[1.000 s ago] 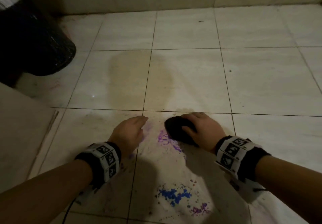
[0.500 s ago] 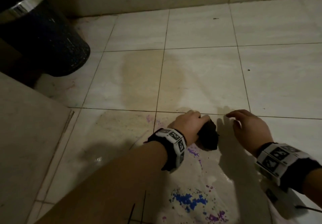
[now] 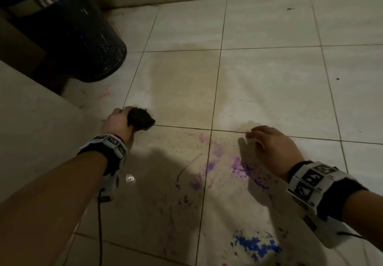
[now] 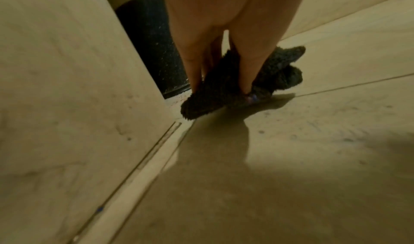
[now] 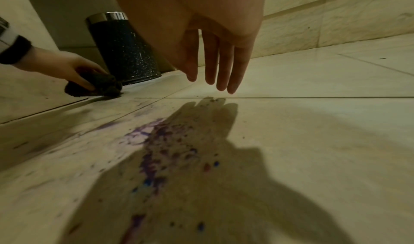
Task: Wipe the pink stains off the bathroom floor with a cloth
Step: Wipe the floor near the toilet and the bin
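Head view, left hand (image 3: 116, 124) gripping dark cloth (image 3: 141, 120), no legible writing

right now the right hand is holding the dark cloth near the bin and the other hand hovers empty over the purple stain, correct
Not quite: the hands are swapped. The head view shows the left hand holding the dark cloth near the bin, while the right hand hovers empty over the purple stain.

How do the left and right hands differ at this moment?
The left hand grips the dark cloth, fingers curled round it; the right hand holds nothing, fingers straight and relaxed. The left works near the black bin; the right hovers over the purple stain. Both wear marker wristbands.
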`<control>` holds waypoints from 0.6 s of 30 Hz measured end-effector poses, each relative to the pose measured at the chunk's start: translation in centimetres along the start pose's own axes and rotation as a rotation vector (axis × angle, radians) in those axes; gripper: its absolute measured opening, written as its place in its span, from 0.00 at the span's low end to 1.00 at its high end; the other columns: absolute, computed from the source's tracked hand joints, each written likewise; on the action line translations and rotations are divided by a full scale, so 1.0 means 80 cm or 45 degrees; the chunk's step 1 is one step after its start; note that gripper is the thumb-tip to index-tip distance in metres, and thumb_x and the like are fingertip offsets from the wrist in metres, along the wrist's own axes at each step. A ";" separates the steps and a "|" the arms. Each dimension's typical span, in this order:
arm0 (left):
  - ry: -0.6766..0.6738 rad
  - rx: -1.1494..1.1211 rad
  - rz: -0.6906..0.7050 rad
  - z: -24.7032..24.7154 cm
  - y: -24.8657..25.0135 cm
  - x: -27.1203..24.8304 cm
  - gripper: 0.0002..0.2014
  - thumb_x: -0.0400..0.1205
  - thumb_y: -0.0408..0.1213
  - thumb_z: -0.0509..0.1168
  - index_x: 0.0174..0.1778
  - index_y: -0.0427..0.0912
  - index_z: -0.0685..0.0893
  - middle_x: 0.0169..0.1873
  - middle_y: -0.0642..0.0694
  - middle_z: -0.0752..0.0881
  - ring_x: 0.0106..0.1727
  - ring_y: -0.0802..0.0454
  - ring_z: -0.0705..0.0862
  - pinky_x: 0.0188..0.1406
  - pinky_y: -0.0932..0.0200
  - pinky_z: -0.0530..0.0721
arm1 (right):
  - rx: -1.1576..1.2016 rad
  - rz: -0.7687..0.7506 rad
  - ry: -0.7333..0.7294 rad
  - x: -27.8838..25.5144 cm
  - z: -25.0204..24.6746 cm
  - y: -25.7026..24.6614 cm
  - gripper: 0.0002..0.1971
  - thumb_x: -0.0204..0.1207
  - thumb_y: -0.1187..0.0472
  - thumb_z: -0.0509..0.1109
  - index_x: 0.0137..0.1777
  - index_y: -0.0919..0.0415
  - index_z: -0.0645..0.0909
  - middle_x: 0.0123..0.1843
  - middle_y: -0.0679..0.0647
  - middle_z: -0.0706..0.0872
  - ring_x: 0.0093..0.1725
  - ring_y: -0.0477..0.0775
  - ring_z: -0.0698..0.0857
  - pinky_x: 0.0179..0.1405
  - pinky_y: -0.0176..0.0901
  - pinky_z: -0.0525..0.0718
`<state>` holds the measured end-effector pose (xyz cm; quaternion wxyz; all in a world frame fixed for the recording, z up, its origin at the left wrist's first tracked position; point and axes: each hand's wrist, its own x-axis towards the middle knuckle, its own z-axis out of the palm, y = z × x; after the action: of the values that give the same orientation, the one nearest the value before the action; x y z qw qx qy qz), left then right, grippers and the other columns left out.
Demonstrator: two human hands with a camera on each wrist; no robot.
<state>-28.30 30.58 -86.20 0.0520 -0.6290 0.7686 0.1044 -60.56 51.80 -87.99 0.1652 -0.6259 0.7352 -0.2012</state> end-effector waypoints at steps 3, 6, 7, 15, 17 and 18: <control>-0.121 0.007 0.084 0.015 0.003 0.004 0.26 0.83 0.33 0.62 0.78 0.45 0.68 0.64 0.32 0.80 0.62 0.35 0.79 0.61 0.50 0.75 | -0.003 -0.009 -0.034 -0.002 0.003 0.003 0.12 0.72 0.71 0.69 0.54 0.66 0.87 0.57 0.63 0.86 0.54 0.68 0.84 0.46 0.60 0.85; -0.162 0.124 0.070 0.018 0.010 -0.019 0.29 0.84 0.36 0.61 0.82 0.47 0.60 0.67 0.32 0.77 0.63 0.34 0.78 0.62 0.49 0.74 | 0.002 -0.023 -0.027 -0.005 0.001 0.010 0.11 0.72 0.72 0.68 0.53 0.67 0.87 0.56 0.63 0.86 0.52 0.68 0.85 0.46 0.59 0.85; -0.172 0.161 0.098 0.021 0.013 -0.035 0.30 0.85 0.37 0.60 0.83 0.47 0.57 0.69 0.32 0.76 0.62 0.34 0.79 0.62 0.48 0.74 | 0.000 -0.015 -0.030 -0.006 0.000 0.013 0.11 0.73 0.72 0.68 0.53 0.67 0.87 0.56 0.63 0.86 0.52 0.68 0.85 0.47 0.57 0.85; -0.118 0.064 0.916 0.064 0.076 -0.213 0.29 0.62 0.39 0.77 0.62 0.52 0.85 0.54 0.42 0.89 0.45 0.47 0.91 0.33 0.57 0.88 | -0.054 -0.131 -0.038 -0.016 0.006 0.011 0.10 0.75 0.67 0.64 0.48 0.65 0.88 0.52 0.62 0.88 0.50 0.67 0.86 0.44 0.57 0.87; -0.149 -0.058 0.800 0.050 0.083 -0.216 0.29 0.65 0.32 0.78 0.64 0.48 0.85 0.60 0.44 0.86 0.54 0.47 0.89 0.47 0.56 0.88 | -0.036 -0.130 -0.048 -0.012 0.003 0.006 0.10 0.74 0.71 0.67 0.50 0.65 0.88 0.54 0.61 0.88 0.52 0.67 0.85 0.45 0.58 0.86; -0.122 -0.121 0.634 0.042 0.077 -0.209 0.27 0.72 0.30 0.74 0.69 0.49 0.81 0.64 0.45 0.84 0.60 0.46 0.85 0.57 0.54 0.84 | -0.028 -0.137 -0.040 -0.011 0.001 0.003 0.10 0.73 0.72 0.68 0.50 0.65 0.88 0.54 0.62 0.88 0.52 0.67 0.85 0.45 0.58 0.86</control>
<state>-31.12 48.48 -85.38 0.0313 -0.4165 0.8906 0.1798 -60.59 52.67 -88.15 0.1587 -0.6694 0.6999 -0.1920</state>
